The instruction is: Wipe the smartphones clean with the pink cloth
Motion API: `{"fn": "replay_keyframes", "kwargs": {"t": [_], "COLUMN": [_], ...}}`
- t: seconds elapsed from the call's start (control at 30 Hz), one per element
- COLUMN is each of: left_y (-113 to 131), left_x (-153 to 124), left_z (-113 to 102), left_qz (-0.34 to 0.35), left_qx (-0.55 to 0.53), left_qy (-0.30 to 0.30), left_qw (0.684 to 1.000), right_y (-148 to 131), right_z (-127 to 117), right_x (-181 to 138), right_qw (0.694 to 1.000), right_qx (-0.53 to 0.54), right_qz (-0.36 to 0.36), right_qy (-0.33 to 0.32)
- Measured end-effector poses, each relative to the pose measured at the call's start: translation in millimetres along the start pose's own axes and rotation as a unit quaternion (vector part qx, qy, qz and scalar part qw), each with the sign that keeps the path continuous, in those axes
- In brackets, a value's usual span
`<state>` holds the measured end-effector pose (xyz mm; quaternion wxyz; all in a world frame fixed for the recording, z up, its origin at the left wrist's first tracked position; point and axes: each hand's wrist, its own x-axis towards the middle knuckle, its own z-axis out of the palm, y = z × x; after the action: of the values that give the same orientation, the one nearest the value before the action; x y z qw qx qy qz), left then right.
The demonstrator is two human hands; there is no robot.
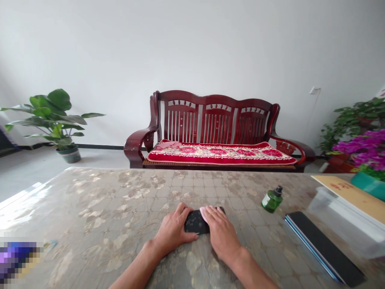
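So my left hand (173, 225) was clamped on the left end of a black phone (194, 224), 6 o'clock on the table (120, 224); my right hand (221, 229) held a pink cloth (203, 214) against it. Green bottle (272, 201) stood at 4 o'clock.

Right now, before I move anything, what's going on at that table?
A person's left hand grips one end of a dark, phone-like device at the patterned tabletop. The right hand lies over the other end, with a pale pink pad or cloth under its fingers. Pale spots show on the device. A green bottle stands untouched to the right.
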<state>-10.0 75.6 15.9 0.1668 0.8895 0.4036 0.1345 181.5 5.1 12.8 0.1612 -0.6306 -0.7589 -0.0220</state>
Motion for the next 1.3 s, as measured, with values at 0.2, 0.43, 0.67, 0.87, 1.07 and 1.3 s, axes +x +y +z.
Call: {"fn": "replay_keyframes", "kwargs": {"t": [0.2, 0.43, 0.67, 0.87, 1.07, 1.3], "left_y": [2.0, 2.7, 3.0, 5.1, 4.5, 4.8], "left_x": [-0.1, -1.2, 0.5, -0.5, -0.4, 0.5], "left_z": [-2.6, -1.9, -2.1, -3.1, -2.4, -2.0], "left_qz": [0.002, -0.002, -0.008, -0.017, -0.017, -0.019], "left_qx": [0.006, 0.009, 0.014, 0.014, 0.009, 0.009], "left_qy": [0.005, 0.002, 0.005, -0.003, -0.001, 0.009], "left_qw": [1.0, 1.0, 1.0, 1.0, 1.0, 1.0], "right_y": [31.3, 30.4, 35.9, 15.8, 17.1, 25.9], "right_z": [-12.1, -8.4, -8.4, 5.0, -4.6, 0.3], "right_x": [-17.1, -50.4, -21.1, -38.2, -41.9, -30.8], "right_qw": [0.998, 0.997, 0.997, 0.997, 0.999, 0.996], "right_qx": [-0.033, -0.071, -0.062, -0.07, -0.044, -0.071], "right_qz": [0.053, 0.021, 0.049, 0.004, -0.022, 0.043], "right_qy": [-0.002, 0.0, 0.01, 0.033, 0.016, 0.031]}}
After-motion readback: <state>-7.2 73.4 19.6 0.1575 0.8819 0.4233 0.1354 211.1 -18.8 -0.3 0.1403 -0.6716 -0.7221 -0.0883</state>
